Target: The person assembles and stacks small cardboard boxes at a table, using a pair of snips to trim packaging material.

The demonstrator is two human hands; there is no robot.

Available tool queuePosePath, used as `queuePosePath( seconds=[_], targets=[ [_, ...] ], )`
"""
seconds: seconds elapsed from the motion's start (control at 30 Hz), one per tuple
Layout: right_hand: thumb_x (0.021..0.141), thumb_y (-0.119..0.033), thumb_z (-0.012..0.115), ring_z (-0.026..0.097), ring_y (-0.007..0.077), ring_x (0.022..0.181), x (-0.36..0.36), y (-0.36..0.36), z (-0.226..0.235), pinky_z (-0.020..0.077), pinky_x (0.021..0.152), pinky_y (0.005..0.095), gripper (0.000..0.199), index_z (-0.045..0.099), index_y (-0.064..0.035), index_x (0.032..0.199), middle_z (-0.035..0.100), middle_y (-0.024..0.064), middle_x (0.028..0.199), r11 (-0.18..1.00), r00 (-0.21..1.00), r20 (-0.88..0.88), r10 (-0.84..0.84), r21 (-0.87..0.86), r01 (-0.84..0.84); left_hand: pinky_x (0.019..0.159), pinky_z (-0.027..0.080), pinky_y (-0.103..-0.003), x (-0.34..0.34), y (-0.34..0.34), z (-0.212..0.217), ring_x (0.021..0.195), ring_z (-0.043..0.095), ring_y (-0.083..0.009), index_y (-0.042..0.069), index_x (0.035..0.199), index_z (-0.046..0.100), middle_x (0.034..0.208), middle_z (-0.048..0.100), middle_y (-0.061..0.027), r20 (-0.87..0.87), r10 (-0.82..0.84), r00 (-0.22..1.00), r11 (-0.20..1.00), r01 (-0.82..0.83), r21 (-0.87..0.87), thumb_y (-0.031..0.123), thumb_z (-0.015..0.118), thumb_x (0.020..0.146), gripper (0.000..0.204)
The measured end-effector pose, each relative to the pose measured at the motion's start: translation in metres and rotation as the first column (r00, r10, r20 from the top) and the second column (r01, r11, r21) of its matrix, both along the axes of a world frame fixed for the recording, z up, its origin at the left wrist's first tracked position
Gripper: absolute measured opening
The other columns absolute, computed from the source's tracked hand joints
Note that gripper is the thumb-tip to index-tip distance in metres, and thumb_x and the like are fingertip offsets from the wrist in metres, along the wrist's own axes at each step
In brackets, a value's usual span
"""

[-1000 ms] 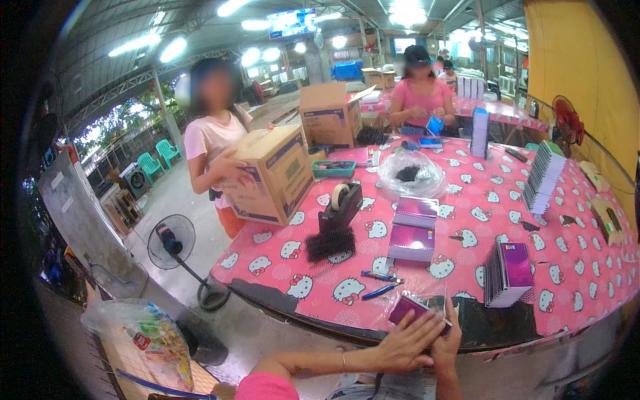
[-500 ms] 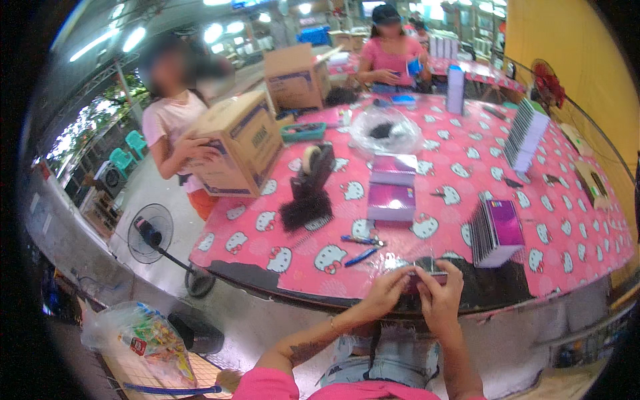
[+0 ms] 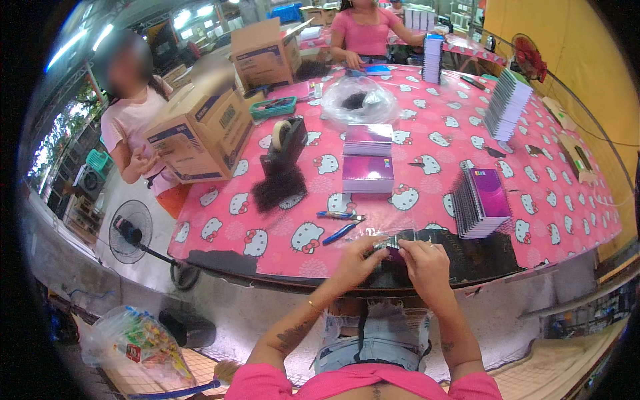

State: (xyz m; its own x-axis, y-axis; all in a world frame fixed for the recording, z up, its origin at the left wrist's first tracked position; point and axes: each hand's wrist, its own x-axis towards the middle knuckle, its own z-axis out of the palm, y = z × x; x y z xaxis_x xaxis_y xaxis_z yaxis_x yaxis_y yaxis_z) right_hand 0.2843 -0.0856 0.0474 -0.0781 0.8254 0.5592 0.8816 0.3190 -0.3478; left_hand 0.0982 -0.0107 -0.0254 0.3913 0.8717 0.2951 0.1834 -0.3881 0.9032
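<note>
At the table's near edge, my left hand and my right hand close with pinched fingers on opposite ends of a small dark purple notebook. My fingers cover much of it, and a pale, shiny strip shows along its top. A pair of blue-handled pliers lies just beyond my left hand, handles spread. Farther off are two purple notebook stacks side by side. To the right of my hands stands a row of purple spiral-bound notebooks.
A black tape dispenser and a heap of black wiry strands sit left of centre. Beyond are a clear plastic bag, a green tray and cardboard boxes. Two people stand around the pink table.
My view has shifted, so the table sits higher and more leftward. The left person's hand has come off the box front. The far person's arm now reaches to the blue-topped stack.
</note>
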Motion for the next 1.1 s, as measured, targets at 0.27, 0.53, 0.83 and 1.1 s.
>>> queuePosePath(
  seconds=[0.27,0.53,0.83,1.1],
  targets=[
    [0.088,-0.020,0.072,0.068,0.0275,0.083,-0.005,0.005,0.012,0.0501,0.076,0.0419,0.018,0.069,-0.0121,0.104,0.070,0.0056,0.089,0.998,0.999,-0.047,0.007,-0.062,-0.010,0.099,0.042,-0.051,-0.056,0.053,0.029,0.117,0.054,-0.0399,0.012,0.135,0.060,0.130,0.059,-0.0172,-0.700,0.317,0.640,0.859,0.120,0.498,0.032,0.062,0.096,0.044],
    [0.088,-0.021,0.072,0.068,0.0267,0.078,-0.006,0.009,0.003,0.0503,0.069,0.0407,0.013,0.070,-0.0121,0.097,0.069,0.0057,0.085,1.000,0.998,-0.062,-0.024,-0.003,0.024,0.092,0.052,-0.040,-0.038,-0.038,0.039,0.106,0.063,-0.0217,0.000,0.135,0.053,0.116,0.066,-0.0138,0.328,-0.102,0.939,0.700,0.302,-0.647,0.028,0.050,0.106,0.041],
    [0.089,-0.022,0.071,0.068,0.0255,0.078,-0.007,0.010,-0.001,0.0487,0.067,0.0401,0.013,0.071,-0.0121,0.097,0.069,0.0054,0.084,1.000,0.998,-0.057,-0.007,0.020,0.008,0.090,0.054,-0.037,-0.027,-0.047,0.047,0.103,0.066,-0.0249,0.000,0.134,0.057,0.112,0.069,-0.0148,0.328,-0.039,0.944,0.666,0.269,-0.696,0.027,0.055,0.103,0.041],
    [0.089,-0.021,0.070,0.068,0.0262,0.080,0.016,0.001,0.009,0.0495,0.068,0.0409,0.017,0.069,-0.0142,0.105,0.070,0.0065,0.088,0.990,0.994,0.107,-0.036,-0.128,0.050,0.092,0.047,-0.043,-0.048,-0.019,0.076,0.103,0.059,-0.0321,0.012,0.130,0.066,0.113,0.061,-0.0173,-0.171,-0.185,0.968,0.964,0.144,-0.225,0.024,0.067,0.094,0.038]
  ],
)
